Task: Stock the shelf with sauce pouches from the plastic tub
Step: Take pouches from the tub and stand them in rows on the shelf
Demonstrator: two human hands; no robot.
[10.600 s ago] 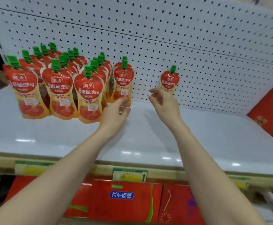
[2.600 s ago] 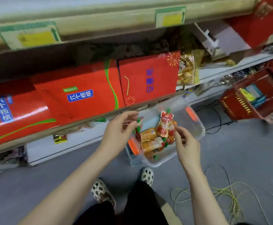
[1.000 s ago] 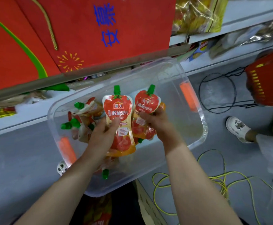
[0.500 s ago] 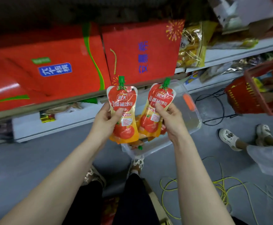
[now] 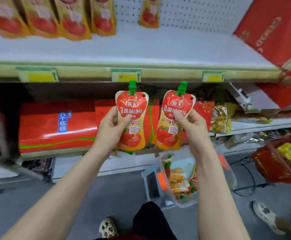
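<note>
My left hand [image 5: 111,129] grips a red and orange sauce pouch [image 5: 135,118] with a green cap, held upright. My right hand [image 5: 192,126] holds a second pouch [image 5: 171,125] the same way, just to the right. Both pouches hang in front of the lower shelf, below the white shelf [image 5: 141,47]. Several matching pouches [image 5: 58,19] stand blurred at the shelf's back left, and one lone pouch [image 5: 149,13] stands by the pegboard. The clear plastic tub [image 5: 227,175] sits on the floor under my right forearm, with several pouches inside.
Red gift boxes [image 5: 58,125] fill the lower shelf. A large red box [image 5: 276,32] leans at the upper shelf's right end. A red basket [image 5: 279,163] sits on the floor at right, near another person's shoes [image 5: 269,217]. Cables lie on the grey floor.
Both hands lifted one pouch each out of the tub and raised them toward the white shelf. My view tilted up, so the shelf top and its pouches came into sight.
</note>
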